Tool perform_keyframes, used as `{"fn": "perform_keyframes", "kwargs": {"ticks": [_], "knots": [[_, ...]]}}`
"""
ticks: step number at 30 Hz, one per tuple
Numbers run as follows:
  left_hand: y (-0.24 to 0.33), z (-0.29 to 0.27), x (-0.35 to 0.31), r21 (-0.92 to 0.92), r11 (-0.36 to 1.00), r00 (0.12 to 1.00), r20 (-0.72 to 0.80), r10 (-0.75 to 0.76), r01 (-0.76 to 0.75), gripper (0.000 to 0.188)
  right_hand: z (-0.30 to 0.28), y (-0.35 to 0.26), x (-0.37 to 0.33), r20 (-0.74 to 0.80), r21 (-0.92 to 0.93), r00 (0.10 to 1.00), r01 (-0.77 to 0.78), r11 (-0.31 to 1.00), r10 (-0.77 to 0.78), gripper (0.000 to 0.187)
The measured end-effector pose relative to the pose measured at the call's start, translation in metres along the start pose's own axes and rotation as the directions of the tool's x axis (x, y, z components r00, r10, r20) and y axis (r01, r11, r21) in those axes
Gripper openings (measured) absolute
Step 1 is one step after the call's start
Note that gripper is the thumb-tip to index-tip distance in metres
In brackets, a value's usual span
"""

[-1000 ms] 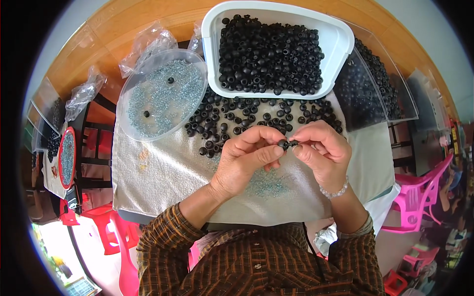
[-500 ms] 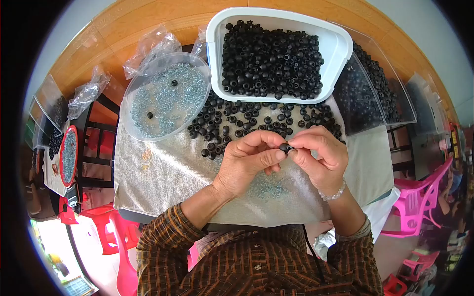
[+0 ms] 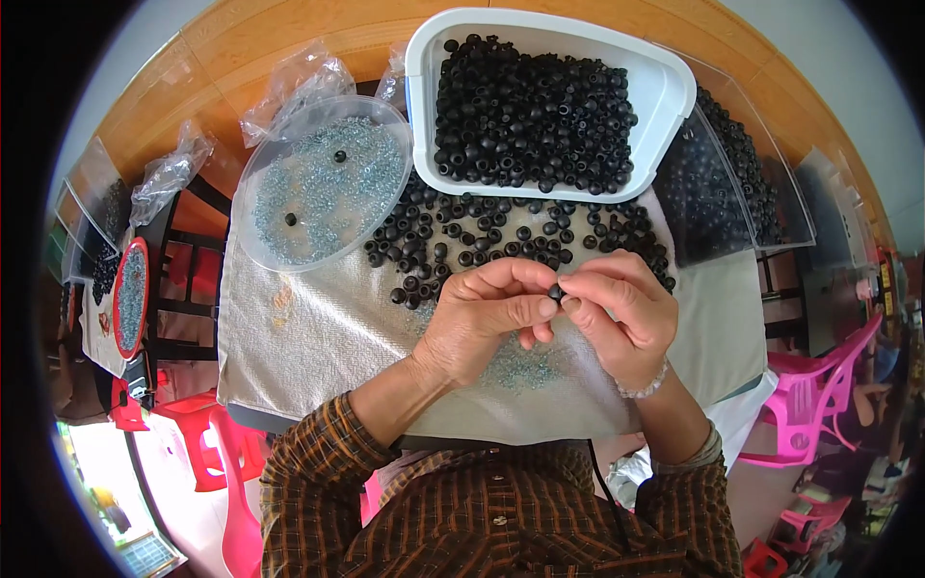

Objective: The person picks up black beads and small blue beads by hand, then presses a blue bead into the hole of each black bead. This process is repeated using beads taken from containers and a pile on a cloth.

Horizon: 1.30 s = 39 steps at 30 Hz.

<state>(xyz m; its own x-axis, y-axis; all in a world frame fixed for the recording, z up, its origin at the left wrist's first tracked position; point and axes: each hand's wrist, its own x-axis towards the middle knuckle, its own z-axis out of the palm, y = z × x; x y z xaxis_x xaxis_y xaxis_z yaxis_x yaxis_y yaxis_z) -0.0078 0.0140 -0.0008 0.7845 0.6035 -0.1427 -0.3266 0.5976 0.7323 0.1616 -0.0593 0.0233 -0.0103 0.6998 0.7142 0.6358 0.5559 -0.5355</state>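
My left hand (image 3: 487, 318) and my right hand (image 3: 626, 306) meet over the towel, fingertips pinched together. Between them is one small round black bead (image 3: 556, 292), gripped by thumb and forefinger from both sides. Whether a tiny clear bead is held with it I cannot make out. Just beyond my fingers, loose black beads (image 3: 482, 231) lie scattered on the pale towel (image 3: 299, 356). Under my hands a patch of tiny clear bluish beads (image 3: 520, 371) is spread on the cloth.
A white tub (image 3: 665, 106) full of black beads stands at the back. Left of it, a round clear plastic lid (image 3: 252, 207) holds bluish beads and two black ones. A clear box (image 3: 761, 183) of black beads is at right. Crumpled plastic bags (image 3: 299, 91) lie behind; pink chairs (image 3: 805, 405) stand around.
The black bead has turned slightly between my fingertips, and my fingers have shifted a little around it. The whole view has moved slightly.
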Motion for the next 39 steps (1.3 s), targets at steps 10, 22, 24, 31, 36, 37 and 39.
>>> {"fn": "perform_keyframes", "kwargs": {"ticks": [10,22,24,31,36,37,39], "knots": [[0.002,0.000,-0.001,-0.056,0.998,0.999,0.045,0.010,-0.007,0.017,-0.001,0.002,0.000,0.026,-0.104,0.993,0.115,0.988,-0.113,0.031],[0.001,-0.005,0.001,-0.139,0.988,0.997,0.030,-0.065,0.069,0.019,0.003,0.004,0.004,0.019,-0.301,0.963,0.261,0.917,-0.267,0.037],[0.001,-0.005,0.002,-0.141,0.987,0.997,0.031,-0.075,0.079,0.019,0.003,0.003,0.005,0.021,-0.307,0.964,0.260,0.916,-0.266,0.037],[0.001,-0.005,0.004,-0.163,0.981,0.992,0.080,-0.093,0.105,0.020,0.005,0.007,0.006,-0.015,-0.372,0.945,0.299,0.879,-0.327,0.033],[0.005,-0.001,0.004,-0.121,0.981,0.987,0.078,-0.140,0.149,0.022,0.003,0.003,0.006,0.010,-0.330,0.960,0.266,0.906,-0.279,0.031],[0.004,-0.002,0.003,-0.094,0.987,0.990,0.067,-0.123,0.129,0.021,0.002,0.002,0.006,0.025,-0.282,0.972,0.232,0.931,-0.234,0.032],[0.003,-0.002,0.003,-0.067,0.992,0.993,0.057,-0.105,0.108,0.020,0.001,0.004,0.006,0.022,-0.256,0.970,0.241,0.936,-0.243,0.029]]}}
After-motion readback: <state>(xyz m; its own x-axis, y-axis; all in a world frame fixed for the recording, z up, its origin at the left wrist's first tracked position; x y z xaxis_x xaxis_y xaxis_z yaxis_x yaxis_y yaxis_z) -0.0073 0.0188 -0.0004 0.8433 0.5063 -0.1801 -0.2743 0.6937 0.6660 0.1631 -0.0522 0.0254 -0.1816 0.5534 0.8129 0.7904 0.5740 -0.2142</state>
